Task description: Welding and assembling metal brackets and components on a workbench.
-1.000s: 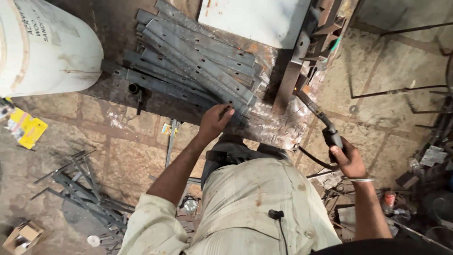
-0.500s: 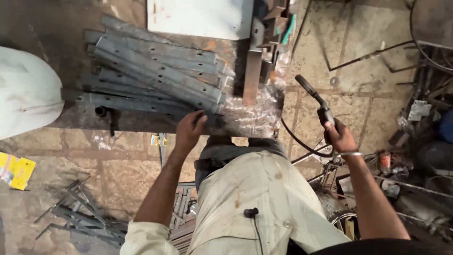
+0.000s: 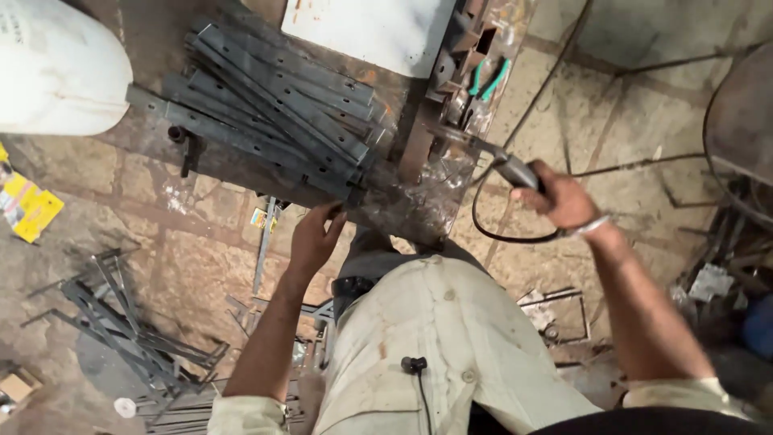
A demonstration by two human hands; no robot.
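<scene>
My left hand [image 3: 314, 238] reaches to the near edge of a metal workbench [image 3: 419, 213], its fingers bent just below the end of a fanned pile of grey flat steel bars [image 3: 282, 105]; whether it touches a bar is unclear. My right hand [image 3: 564, 197] grips the black handle of a welding torch [image 3: 503, 165] whose tip points at a small upright steel piece [image 3: 419, 149] on the bench. A black cable [image 3: 499, 235] loops down from the torch.
A white plastic drum [image 3: 56, 64] stands at the top left. A pale flat sheet [image 3: 370, 32] and green-handled pliers [image 3: 487, 80] lie on the bench. Welded steel frames [image 3: 121, 322] and scraps lie on the stone floor at the left; cables cross the floor at the right.
My right hand has brought the torch in toward the bench. My left hand has slipped from the bar ends down to the bench edge. The view has shifted.
</scene>
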